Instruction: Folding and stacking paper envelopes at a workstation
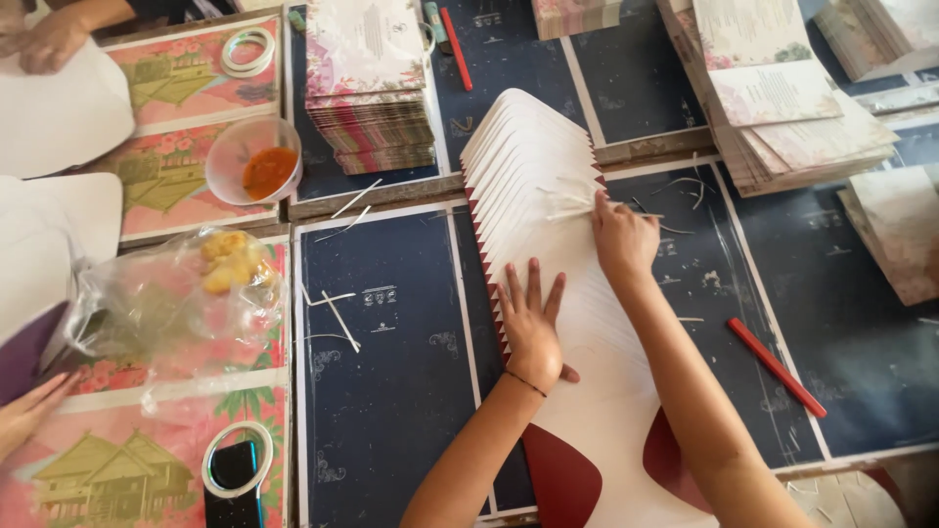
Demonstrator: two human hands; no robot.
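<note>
The left hand (531,328) lies flat with fingers spread on a fanned row of white card envelopes (533,186) — pressing down, gripping nothing. The right hand (623,238) rests further up the same row, its fingertips pinched on a thin white backing strip (572,213) at the edge of one flap. The row runs overlapped up a dark blue printed sheet (391,342) covering the table; dark red flaps (560,479) show at the near end. Loose peeled strips (333,313) lie scattered on the blue sheet, and a red pencil (776,367) lies to the right. Further back stand stacks of floral printed cards (370,88). To the left are a plastic bowl with orange sauce (254,161), a clear bag of fried snacks (210,284) and a tape roll (237,458) — another person's hand (49,39) works at the far corner.
</note>
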